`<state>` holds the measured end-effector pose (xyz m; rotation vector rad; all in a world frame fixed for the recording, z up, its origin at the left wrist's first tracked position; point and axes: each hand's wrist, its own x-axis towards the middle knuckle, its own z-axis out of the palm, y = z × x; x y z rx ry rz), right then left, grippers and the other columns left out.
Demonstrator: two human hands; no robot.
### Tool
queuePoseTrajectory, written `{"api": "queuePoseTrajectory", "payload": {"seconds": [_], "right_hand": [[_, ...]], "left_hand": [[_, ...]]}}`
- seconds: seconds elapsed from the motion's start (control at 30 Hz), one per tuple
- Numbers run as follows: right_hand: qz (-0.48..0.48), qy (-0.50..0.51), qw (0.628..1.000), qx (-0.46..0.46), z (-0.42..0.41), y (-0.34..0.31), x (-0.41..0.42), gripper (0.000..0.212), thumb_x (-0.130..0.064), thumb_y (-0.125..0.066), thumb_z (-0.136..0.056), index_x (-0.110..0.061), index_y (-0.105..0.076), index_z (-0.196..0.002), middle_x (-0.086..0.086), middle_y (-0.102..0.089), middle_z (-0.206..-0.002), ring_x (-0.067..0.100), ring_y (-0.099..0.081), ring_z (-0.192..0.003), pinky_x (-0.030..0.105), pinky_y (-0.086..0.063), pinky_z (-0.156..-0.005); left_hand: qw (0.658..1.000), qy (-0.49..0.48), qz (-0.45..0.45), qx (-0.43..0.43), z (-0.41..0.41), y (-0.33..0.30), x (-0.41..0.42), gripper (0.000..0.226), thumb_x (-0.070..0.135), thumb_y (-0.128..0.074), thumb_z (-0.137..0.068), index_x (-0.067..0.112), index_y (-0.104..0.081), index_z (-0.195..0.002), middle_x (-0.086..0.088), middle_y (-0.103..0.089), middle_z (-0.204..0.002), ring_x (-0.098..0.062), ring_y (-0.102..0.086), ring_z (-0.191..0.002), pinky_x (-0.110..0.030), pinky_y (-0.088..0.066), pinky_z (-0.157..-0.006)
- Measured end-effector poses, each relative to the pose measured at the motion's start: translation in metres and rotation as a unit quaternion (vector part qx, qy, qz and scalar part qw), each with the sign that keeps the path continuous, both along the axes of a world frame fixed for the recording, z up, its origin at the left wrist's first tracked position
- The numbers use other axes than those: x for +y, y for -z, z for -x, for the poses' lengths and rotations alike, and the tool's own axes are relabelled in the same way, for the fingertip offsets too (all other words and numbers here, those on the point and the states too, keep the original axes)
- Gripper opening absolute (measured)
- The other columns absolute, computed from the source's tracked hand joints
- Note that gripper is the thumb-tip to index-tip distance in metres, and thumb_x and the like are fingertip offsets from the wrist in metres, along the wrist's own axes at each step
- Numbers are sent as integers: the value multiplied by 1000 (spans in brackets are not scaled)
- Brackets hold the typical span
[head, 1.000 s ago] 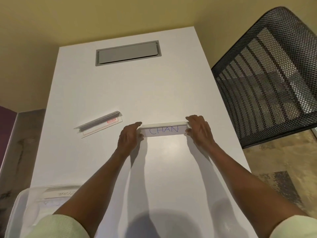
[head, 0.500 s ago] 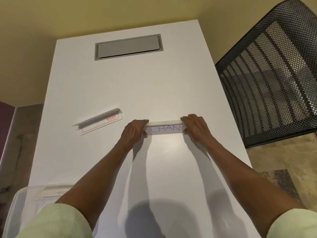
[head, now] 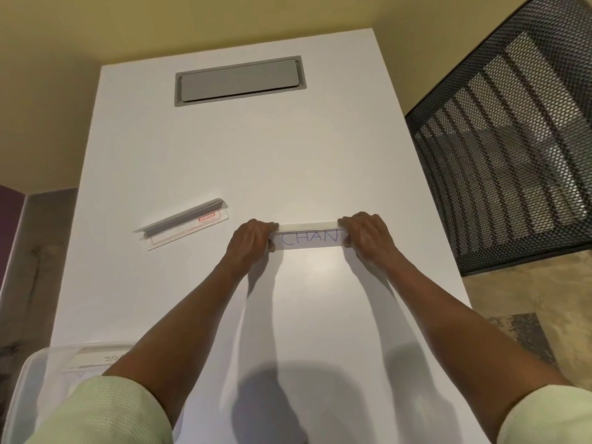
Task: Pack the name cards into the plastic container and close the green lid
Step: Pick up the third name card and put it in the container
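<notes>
A clear name card holder [head: 309,239] with "CHAN" written in blue stands on the white table [head: 224,149]. My left hand [head: 251,240] grips its left end and my right hand [head: 365,235] grips its right end. A second name card holder [head: 182,222], clear with a red label, lies flat to the left, apart from my hands. The translucent plastic container [head: 35,376] sits at the near left corner, partly hidden by my left sleeve, with a card visible inside. No green lid is in view.
A grey rectangular cable hatch [head: 238,81] is set into the far part of the table. A black mesh chair [head: 512,149] stands close to the table's right edge. Floor shows past both side edges.
Both hands have closed tighter around the ends of the "CHAN" card, which stays in about the same spot. The view has shifted slightly.
</notes>
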<state>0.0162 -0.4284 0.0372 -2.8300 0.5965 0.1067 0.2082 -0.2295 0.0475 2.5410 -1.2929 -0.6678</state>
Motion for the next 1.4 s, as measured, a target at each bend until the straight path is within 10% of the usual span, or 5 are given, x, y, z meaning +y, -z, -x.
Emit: {"api": "queuePoseTrajectory", "payload": {"seconds": [1.4], "right_hand": [[30,-8,998,-59,53,-121,109,36,-8,-60,-86,-9,-60,-122,7,-72,-104,33,-56,-100,35,-38,-75]], "left_hand": [[994,-32,56,-85,53,-124,117,44,9,-64,-87,12,-60,-131,-13,-67,-122,-33,-52,-121,-35,-41,-100]]}}
